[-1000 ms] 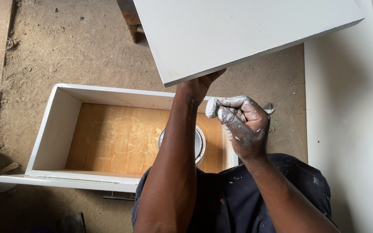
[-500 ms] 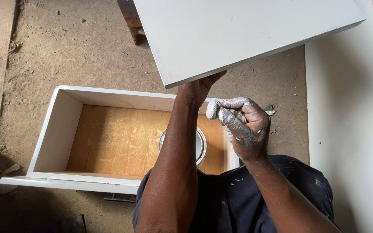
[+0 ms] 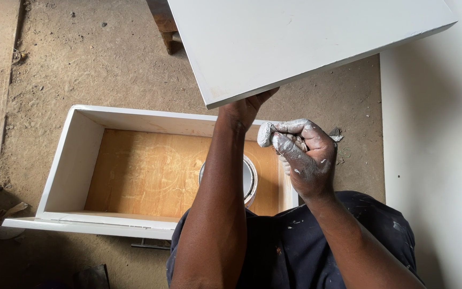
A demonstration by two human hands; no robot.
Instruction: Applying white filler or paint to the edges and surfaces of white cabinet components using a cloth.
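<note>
Drawer (image 3: 76,160) on floor (image 3: 81,64); can (image 3: 248,179) inside drawer, at its right end; panel (image 3: 306,43) above drawer's right end.

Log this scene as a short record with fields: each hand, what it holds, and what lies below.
left hand: raised under the white panel, propping its lower edge
right hand: fist smeared with white filler, closed on a small tool I cannot identify
drawer: white sides, bare wood bottom, lying on the dusty floor
tin: round, inside the drawer, partly hidden by the left arm
</note>
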